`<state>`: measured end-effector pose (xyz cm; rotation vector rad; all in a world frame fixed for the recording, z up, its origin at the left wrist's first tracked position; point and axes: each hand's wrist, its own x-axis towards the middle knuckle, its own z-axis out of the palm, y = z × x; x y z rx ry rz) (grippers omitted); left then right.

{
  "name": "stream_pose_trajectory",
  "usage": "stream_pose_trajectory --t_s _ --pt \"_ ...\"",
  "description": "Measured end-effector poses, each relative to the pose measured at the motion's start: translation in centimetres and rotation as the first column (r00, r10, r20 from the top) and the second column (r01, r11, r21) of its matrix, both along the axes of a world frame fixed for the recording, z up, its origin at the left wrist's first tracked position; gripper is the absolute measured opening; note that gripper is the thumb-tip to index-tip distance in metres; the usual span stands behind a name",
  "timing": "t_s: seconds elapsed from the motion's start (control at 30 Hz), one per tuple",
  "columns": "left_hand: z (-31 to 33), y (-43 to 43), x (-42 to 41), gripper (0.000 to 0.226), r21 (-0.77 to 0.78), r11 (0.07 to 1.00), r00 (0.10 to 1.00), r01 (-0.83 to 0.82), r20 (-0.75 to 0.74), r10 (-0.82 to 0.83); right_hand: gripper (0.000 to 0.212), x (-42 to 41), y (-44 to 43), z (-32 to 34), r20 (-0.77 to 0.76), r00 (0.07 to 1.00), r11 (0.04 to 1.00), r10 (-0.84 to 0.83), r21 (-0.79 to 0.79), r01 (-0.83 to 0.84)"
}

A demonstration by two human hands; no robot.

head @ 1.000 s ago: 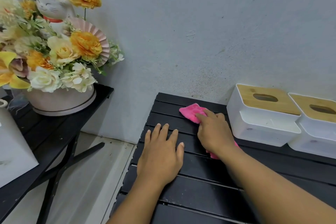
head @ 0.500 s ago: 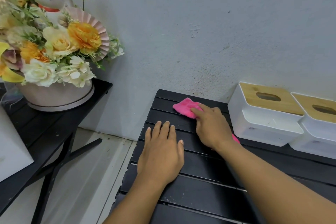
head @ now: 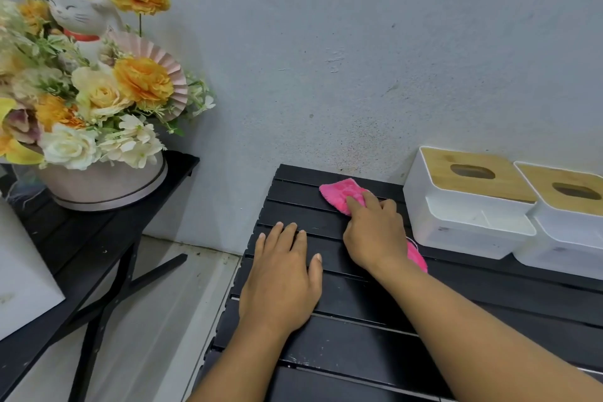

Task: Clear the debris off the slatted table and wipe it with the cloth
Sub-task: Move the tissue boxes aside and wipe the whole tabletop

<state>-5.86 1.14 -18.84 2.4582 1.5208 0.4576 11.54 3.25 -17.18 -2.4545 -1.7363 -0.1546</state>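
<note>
The pink cloth (head: 339,191) is gripped under the right hand (head: 375,235). The fingers are bent over it and press it onto the slatted table (head: 359,346), near the table's far left corner. The left hand (head: 280,284) is laid flat toward the table's left edge, fingers straight and close together. A tissue box (head: 463,215) and a second tissue box (head: 567,232) are set along the table's far right side. Pale specks (head: 298,363) are seen on its near slats.
</note>
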Motion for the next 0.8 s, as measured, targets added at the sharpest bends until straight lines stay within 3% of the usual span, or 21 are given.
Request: stream_pose_trajectory --t_s 0.13,0.23,0.33,0.43,0.6,0.63,0.73,0.8 --pt "-0.1 0.1 0.3 0.074 0.038 0.999 0.999 -0.002 0.032 0.001 0.05 0.9 2.2 0.6 -0.089 0.993 0.997 -0.081 -0.012 0.08" --pt "-0.4 0.1 0.2 0.072 0.057 0.998 0.999 -0.002 0.046 -0.001 0.048 -0.3 2.6 0.8 -0.091 0.989 0.993 -0.117 -0.016 0.116" --pt "-0.7 0.3 0.2 0.069 0.056 0.998 0.999 -0.017 0.049 0.014 0.047 -1.6 1.0 -0.4 0.009 0.996 0.995 0.089 0.036 -0.089" --pt "-0.8 0.3 0.3 0.067 0.049 0.999 0.998 -0.016 0.056 0.013 0.048 -0.3 0.4 -0.8 -0.004 0.974 0.972 0.226 0.075 -0.225" --pt "-0.9 0.3 0.3 0.064 0.055 0.998 0.997 -0.025 0.068 0.021 0.056 0.9 3.7 0.4 -0.135 0.983 0.992 -0.123 0.018 0.127" --pt "-0.9 0.3 0.3 0.063 0.053 0.998 0.998 -0.028 0.066 0.024 0.056 -0.1 4.2 0.3 -0.108 0.991 0.996 -0.085 0.017 0.087" --pt "-1.0 0.4 0.3 0.06 0.057 0.998 0.998 -0.033 0.054 0.029 0.054 -2.3 4.9 -0.6 -0.048 0.962 0.963 0.269 0.039 -0.268" --pt "-1.0 0.4 0.4 0.057 0.067 0.997 0.998 -0.041 0.049 0.038 0.05 -1.5 5.5 -0.2 -0.073 0.952 0.954 0.298 0.048 -0.296"
